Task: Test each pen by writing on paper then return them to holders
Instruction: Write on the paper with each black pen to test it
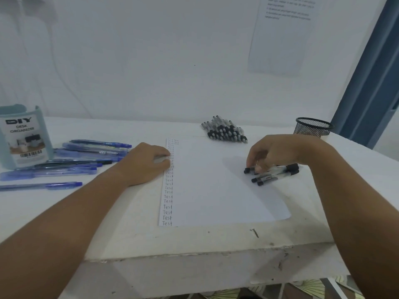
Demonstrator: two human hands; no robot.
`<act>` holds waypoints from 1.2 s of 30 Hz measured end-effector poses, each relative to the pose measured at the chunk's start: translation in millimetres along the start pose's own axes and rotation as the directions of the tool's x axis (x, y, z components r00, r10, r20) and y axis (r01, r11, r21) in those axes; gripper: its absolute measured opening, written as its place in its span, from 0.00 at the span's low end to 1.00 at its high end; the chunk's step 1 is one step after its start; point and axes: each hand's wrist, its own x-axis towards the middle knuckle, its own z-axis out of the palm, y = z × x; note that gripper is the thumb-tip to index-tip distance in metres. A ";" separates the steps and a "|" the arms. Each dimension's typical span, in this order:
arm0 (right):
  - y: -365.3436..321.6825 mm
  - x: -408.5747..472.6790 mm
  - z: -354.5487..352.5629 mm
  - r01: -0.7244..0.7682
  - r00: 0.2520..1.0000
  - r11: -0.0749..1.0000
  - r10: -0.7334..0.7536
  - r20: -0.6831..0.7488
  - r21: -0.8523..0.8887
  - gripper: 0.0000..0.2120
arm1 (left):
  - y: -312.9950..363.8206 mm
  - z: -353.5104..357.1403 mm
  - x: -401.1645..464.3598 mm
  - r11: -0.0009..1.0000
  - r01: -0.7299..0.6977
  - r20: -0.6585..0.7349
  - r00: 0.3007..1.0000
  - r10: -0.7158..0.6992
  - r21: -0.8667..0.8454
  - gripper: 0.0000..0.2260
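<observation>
A white sheet of paper [216, 186] lies flat on the white table [194, 240], with one long column of the handwritten word "Test" [168, 201] running down its left edge and a couple of short extra entries at the top. The left hand [149, 162] rests palm-down on that left edge, fingers curled loosely under, pressing the sheet and holding nothing. The right hand [267, 153] reaches down at the sheet's right side, its fingertips [251, 166] pinching one pen out of a small cluster of clear black-capped pens [274, 172]; about four lie there, though they overlap and the count is uncertain. Behind the paper sits a heap of many more clear pens with black grips [224, 129], too tightly stacked to count. To the right of the heap stands one black wire-mesh pen cup [313, 127]. On the left side of the table lie about eight blue translucent pens [86, 156], roughly parallel, beside one pale blue plastic desk organizer [23, 137] with a "DIY DESK ORGANIZER" label. One printed sheet [282, 33] hangs on the white wall.
</observation>
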 end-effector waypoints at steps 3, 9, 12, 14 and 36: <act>-3.3 3.6 -0.4 0.011 0.999 1.000 -0.011 -0.032 -0.003 0.09 | -2.3 0.6 1.4 1.000 -0.011 -0.002 1.000 0.011 0.002 0.21; -12.5 9.1 -1.5 0.006 0.996 0.997 -0.012 -0.089 -0.075 0.07 | -3.4 1.7 2.0 1.000 -0.006 -0.009 1.000 0.006 -0.020 0.25; -10.4 3.8 -4.7 -0.006 0.992 0.998 -0.002 -0.123 -0.065 0.06 | -5.0 3.1 2.9 1.000 -0.009 -0.003 1.000 0.008 -0.018 0.25; -11.9 -0.8 -6.0 -0.024 0.999 0.994 0.021 -0.033 -0.106 0.10 | -6.0 3.8 3.8 1.000 -0.004 -0.003 1.000 0.004 -0.014 0.22; 1.3 43.5 1.5 0.039 0.953 0.990 -0.078 -0.291 -0.136 0.10 | -2.0 -0.2 1.4 1.000 0.005 -0.001 1.000 -0.005 -0.018 0.22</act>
